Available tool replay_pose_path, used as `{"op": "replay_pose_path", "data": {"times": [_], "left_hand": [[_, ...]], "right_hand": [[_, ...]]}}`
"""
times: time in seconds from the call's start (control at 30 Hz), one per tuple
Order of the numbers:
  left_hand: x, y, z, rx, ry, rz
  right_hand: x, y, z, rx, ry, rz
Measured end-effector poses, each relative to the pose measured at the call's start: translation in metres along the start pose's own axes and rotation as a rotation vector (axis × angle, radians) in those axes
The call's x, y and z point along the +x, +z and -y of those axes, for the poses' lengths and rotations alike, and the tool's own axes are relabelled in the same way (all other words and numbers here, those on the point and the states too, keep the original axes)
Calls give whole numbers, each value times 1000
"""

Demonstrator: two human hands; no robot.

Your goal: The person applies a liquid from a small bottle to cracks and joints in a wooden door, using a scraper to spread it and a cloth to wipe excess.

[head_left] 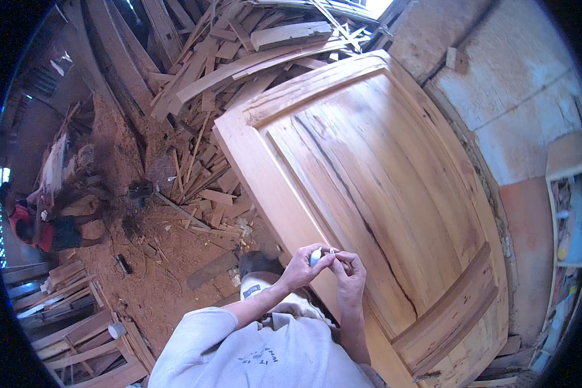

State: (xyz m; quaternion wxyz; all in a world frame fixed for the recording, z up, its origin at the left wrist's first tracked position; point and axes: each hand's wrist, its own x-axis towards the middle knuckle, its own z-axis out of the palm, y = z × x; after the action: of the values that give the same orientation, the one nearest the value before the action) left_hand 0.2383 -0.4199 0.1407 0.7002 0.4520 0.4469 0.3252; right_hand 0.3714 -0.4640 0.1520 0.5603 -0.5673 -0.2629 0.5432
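In my left hand is a small white and pale blue bottle, the fingers closed round it. My right hand is pinched shut beside it, fingertips meeting those of the left. A tiny white bit shows between the fingertips; whether it is the bottle's tip or a cap I cannot tell. Both hands are over the near left edge of a large panelled wooden door. Long dark cracks run down the door's middle panel, and a darker brown rail crosses its near end.
A heap of wood offcuts lies beyond and left of the door. Sawdust covers the floor at left. Stacked boards stand at lower left. Another person in red is at far left. A shelf with items stands at right.
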Motion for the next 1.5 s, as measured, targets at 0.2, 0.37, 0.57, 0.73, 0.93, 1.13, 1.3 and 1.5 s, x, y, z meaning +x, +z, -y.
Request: {"op": "replay_pose_path", "data": {"times": [0.2,0.37,0.57,0.73,0.93,1.13,1.3,1.5], "left_hand": [[73,-84,-50,212,110,-121],[133,-121,-51,335,363,-126],[164,-149,-51,375,334,-148],[200,-164,-26,510,378,-108],[221,-130,-15,591,303,-48],[227,-137,43,481,333,-46],[221,-106,46,718,220,-85],[208,-133,19,758,411,-219]], "right_hand": [[73,98,21,-283,-107,-129],[105,133,12,-602,-271,-218],[105,116,-6,-593,-106,-430],[63,44,-35,-467,48,-804],[-51,-86,-94,-431,60,-1291],[-167,-246,-96,-724,182,-1753],[-320,-362,-155,-1135,494,-1946],[-297,-504,-173,-1045,405,-1792]]}}
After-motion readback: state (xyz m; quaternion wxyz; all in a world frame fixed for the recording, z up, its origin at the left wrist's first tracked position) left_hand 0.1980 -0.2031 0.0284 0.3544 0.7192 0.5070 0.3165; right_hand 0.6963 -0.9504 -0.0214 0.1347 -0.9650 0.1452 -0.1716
